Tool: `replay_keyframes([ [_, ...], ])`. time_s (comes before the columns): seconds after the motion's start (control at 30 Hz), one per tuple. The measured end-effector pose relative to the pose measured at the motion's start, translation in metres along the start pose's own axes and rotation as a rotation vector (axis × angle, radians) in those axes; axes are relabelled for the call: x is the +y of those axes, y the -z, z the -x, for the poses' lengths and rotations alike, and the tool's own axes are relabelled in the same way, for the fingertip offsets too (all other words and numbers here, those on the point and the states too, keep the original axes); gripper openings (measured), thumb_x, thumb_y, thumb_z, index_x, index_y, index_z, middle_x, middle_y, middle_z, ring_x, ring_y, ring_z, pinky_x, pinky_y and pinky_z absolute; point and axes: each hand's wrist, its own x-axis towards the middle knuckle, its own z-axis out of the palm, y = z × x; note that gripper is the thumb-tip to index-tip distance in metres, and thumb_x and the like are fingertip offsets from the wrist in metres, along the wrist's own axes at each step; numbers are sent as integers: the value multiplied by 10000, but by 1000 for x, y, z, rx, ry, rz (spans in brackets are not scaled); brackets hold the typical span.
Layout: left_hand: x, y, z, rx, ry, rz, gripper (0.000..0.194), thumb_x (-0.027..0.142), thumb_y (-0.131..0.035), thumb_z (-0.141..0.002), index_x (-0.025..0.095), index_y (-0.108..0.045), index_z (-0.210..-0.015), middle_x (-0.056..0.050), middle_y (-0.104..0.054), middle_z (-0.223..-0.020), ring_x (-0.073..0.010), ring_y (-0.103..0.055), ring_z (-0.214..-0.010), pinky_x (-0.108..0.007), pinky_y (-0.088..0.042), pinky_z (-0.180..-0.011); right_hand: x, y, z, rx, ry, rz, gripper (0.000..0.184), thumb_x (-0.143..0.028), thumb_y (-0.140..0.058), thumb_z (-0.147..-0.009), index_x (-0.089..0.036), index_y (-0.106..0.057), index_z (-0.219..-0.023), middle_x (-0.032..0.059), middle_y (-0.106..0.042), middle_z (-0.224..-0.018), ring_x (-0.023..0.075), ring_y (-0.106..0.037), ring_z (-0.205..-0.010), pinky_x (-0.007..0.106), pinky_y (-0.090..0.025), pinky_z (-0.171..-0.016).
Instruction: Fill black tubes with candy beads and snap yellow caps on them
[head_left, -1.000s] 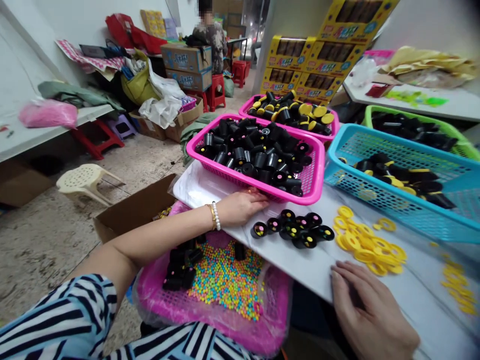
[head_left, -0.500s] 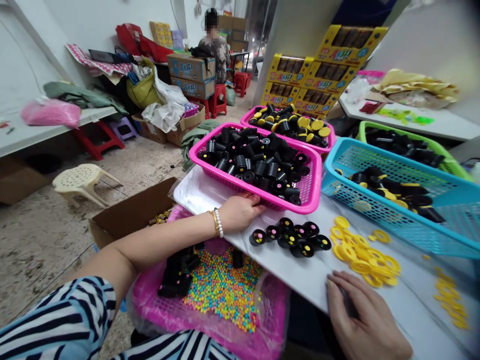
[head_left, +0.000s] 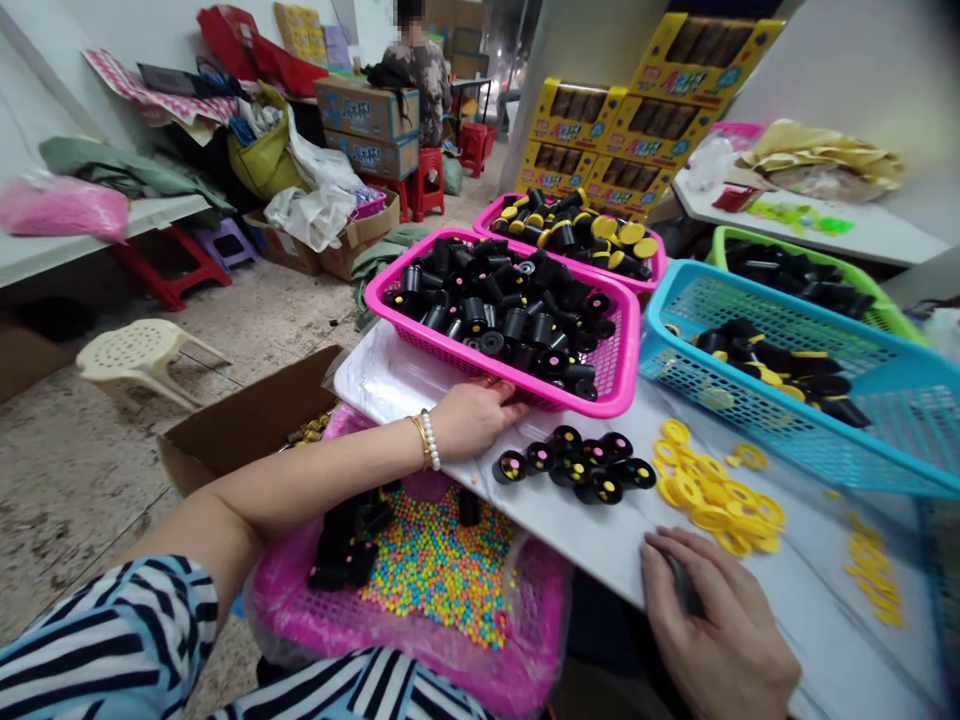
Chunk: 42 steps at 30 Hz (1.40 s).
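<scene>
My left hand (head_left: 472, 415) reaches across the white table board (head_left: 390, 375) to the near side of a pink basket (head_left: 626, 395) heaped with black cups (head_left: 517, 320). Its fingers stretch out against the basket's lower side, their tips partly hidden by the rim. Right of it stands a cluster of black cups (head_left: 574, 465) with pink and yellow balls inside. My right hand (head_left: 716, 620) rests on the near board edge, fingers together and bent; a dark patch shows between thumb and forefinger, unclear whether object or shadow. Yellow rings (head_left: 712, 495) lie just beyond it.
Below the board, a magenta basket (head_left: 300, 610) holds colourful balls (head_left: 442, 570) and black cups. A blue basket (head_left: 787, 440), a green basket (head_left: 900, 320) and another pink basket (head_left: 652, 280) stand behind. A cardboard box (head_left: 240, 410) is at left. A person (head_left: 416, 85) sits far back.
The camera view has shifted slightly, so the surroundings appear a little further left and up. Both hands keep their places against the basket and the board; the cups and rings have not moved.
</scene>
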Motion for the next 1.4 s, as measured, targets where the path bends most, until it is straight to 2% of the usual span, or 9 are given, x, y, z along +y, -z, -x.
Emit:
replay_keyframes([
  [0.2, 0, -1, 0, -7, 48, 35, 314, 147, -472, -959, 102, -631, -1226, -151, -688, -1142, -237, -664, -985, -391, -572, -875, -3, 1, -1, -18, -31, -22, 103, -191, -700, -863, -129, -704, -946, 116, -716, -979, 242, -680, -903, 401, -538, -905],
  [0.57, -1, 2, 3, 9, 28, 48, 205, 78, -464, -900, 101, -650, -985, -136, -677, -973, -214, -637, -870, -340, -559, -790, -4, 1, -1, -5, -19, -33, 102, -193, -695, -865, -133, -702, -947, 119, -717, -971, 252, -678, -900, 414, -540, -891],
  [0.7, 1, 9, 30, 72, 22, 87, 195, 60, -434, -886, 125, -611, -836, -99, -612, -846, -194, -557, -764, -337, -530, -742, -3, 1, 0, -7, -35, -39, 101, -199, -686, -870, -145, -703, -954, 116, -717, -985, 254, -681, -907, 422, -544, -888],
  [0.83, 15, 26, 69, 133, 28, 247, 243, 44, -380, -896, 152, -570, -789, -75, -565, -807, -185, -497, -745, -317, -492, -684, -3, 0, 1, 17, -46, -62, 81, -186, -691, -862, -157, -696, -938, 105, -718, -982, 247, -685, -910, 421, -547, -893],
  [0.93, 36, 36, 93, 189, 62, 412, 225, 29, -403, -898, 156, -580, -843, -67, -569, -853, -173, -522, -797, -303, -494, -710, -5, 3, 0, 42, -54, -93, 69, -163, -686, -862, -160, -687, -931, 94, -720, -957, 228, -688, -892, 403, -549, -892],
  [1.03, 55, 41, 105, 268, 181, 491, 156, 65, -497, -892, 158, -606, -954, -68, -558, -932, -163, -549, -834, -289, -499, -711, -7, 6, -1, 61, -78, -124, 82, -147, -681, -863, -161, -684, -943, 87, -721, -949, 217, -688, -890, 385, -547, -889],
  [1.13, 62, 40, 102, 351, 302, 478, 184, 167, -630, -882, 160, -599, -1063, -44, -552, -895, -162, -551, -809, -296, -503, -708, -10, 8, -3, 71, -107, -139, 79, -154, -676, -870, -161, -687, -947, 81, -720, -930, 209, -684, -870, 370, -542, -873],
  [1.23, 55, 37, 87, 369, 347, 475, 283, 197, -622, -901, 147, -579, -1176, -46, -569, -895, -168, -559, -812, -318, -518, -734, -12, 7, -3, 51, -116, -133, 71, -175, -659, -887, -158, -688, -949, 74, -716, -895, 203, -677, -833, 358, -532, -849],
  [1.4, 38, 27, 64, 287, 164, 473, 265, 139, -541, -899, 162, -646, -1141, -90, -630, -979, -199, -581, -889, -361, -523, -780, -13, 3, -2, 32, -117, -144, 92, -182, -650, -894, -153, -690, -972, 72, -714, -891, 198, -671, -814, 342, -520, -832],
])
